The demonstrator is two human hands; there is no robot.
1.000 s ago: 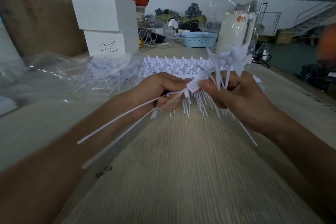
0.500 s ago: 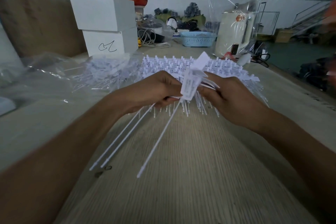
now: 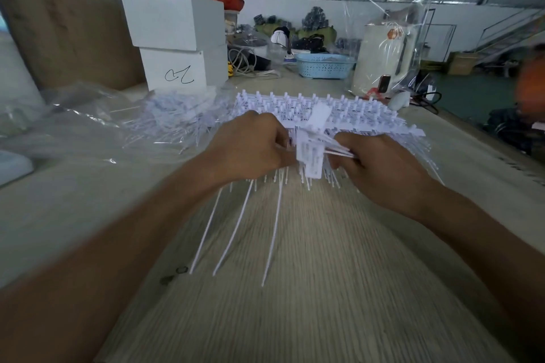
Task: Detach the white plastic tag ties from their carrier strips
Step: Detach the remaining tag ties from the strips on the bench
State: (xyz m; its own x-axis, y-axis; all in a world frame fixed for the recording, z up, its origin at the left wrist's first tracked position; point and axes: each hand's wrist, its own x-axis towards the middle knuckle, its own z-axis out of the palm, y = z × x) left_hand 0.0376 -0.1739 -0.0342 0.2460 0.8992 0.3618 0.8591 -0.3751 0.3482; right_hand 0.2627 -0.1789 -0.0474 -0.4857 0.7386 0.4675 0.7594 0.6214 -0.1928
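My left hand [image 3: 250, 147] and my right hand [image 3: 380, 165] meet over the table, both gripping a small cluster of white tag ties [image 3: 311, 156]. Its flat label heads stand between my fingers. Three long thin tails [image 3: 236, 230] hang down from my left hand toward me. Some thin tails of the cluster lie across my right fingers. Behind my hands lies a stack of carrier strips [image 3: 348, 115] still full of ties, heads up in rows. A heap of loose white ties [image 3: 177, 118] sits to the left inside clear plastic.
Crumpled clear plastic bags [image 3: 59, 127] cover the left of the wooden table [image 3: 295, 289]. Two stacked white boxes [image 3: 177, 44], a blue basket [image 3: 324, 66] and a bagged white kettle [image 3: 383, 59] stand at the back. The table's right edge drops to a green floor.
My hands came closer together and lower. The tie tails in my left hand swung from pointing left to hanging down toward me. The cluster in my right hand turned from raised to between both hands.
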